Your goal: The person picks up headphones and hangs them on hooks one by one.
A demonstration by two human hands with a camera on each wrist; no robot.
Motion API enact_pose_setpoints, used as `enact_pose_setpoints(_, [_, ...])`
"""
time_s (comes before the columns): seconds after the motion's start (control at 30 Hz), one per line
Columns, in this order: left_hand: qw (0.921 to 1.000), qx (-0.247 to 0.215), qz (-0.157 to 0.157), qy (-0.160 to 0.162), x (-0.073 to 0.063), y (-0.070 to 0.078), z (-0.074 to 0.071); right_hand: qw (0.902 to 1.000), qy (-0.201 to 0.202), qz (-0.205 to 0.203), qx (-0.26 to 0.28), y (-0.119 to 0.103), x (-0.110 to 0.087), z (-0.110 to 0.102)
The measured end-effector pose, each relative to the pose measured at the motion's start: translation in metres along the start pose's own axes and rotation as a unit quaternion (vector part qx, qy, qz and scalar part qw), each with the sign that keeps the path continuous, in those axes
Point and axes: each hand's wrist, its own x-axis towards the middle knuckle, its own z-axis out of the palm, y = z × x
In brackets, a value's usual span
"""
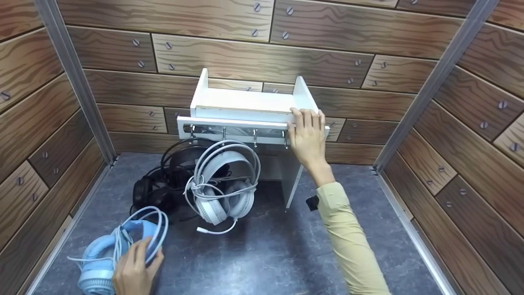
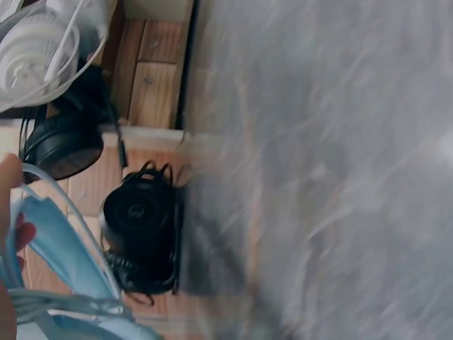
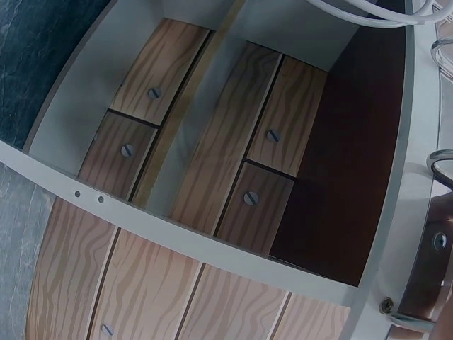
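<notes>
My left hand [image 1: 133, 266] grips a light blue headset [image 1: 96, 280] by its headband, low at the left in the head view. A bundled cable loops around this headset. In the left wrist view, part of the hand [image 2: 7, 212] shows at the edge beside the blue headband [image 2: 60, 244]. My right hand [image 1: 307, 139] rests on the right front of a white shelf [image 1: 249, 100], fingers extended over its front rail [image 1: 233, 121]. A white headset [image 1: 245, 200] with a tied cable and boom microphone hangs from a hook on that rail.
A black headset [image 2: 67, 145] hangs behind the white one, and another black headset [image 2: 138, 216] lies on the grey floor [image 1: 254, 262]. More metal hooks [image 1: 255, 137] line the rail. Wood-patterned walls [image 1: 229, 53] enclose the space. A small black object [image 1: 312, 203] is near my right sleeve.
</notes>
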Motion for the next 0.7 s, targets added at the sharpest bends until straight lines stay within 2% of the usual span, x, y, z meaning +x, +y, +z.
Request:
enact_pose_setpoints(0.1, [0.9978, -0.005, -0.008, 0.066, 0.014, 0.002, -0.005, 1.0, 0.005, -0.002, 0.003, -0.001, 0.0, 0.0])
enact_pose_setpoints(0.17, [0.9964, -0.007, -0.012, 0.084, 0.022, 0.003, -0.009, 1.0, 0.009, -0.001, 0.003, -0.001, 0.0, 0.0])
enact_pose_setpoints(0.3, [0.9977, 0.007, -0.03, 0.06, 0.029, -0.001, -0.015, 0.9999, 0.012, 0.0, 0.001, 0.0, -0.001, 0.001])
enact_pose_setpoints(0.53, [0.993, 0.036, -0.112, 0.012, 0.024, -0.017, -0.021, 1.0, 0.006, 0.0, 0.002, 0.0, 0.0, 0.002])
enact_pose_setpoints(0.7, [0.9873, 0.008, -0.157, 0.022, 0.027, -0.019, -0.027, 1.0, 0.008, -0.002, 0.002, 0.001, 0.0, 0.001])
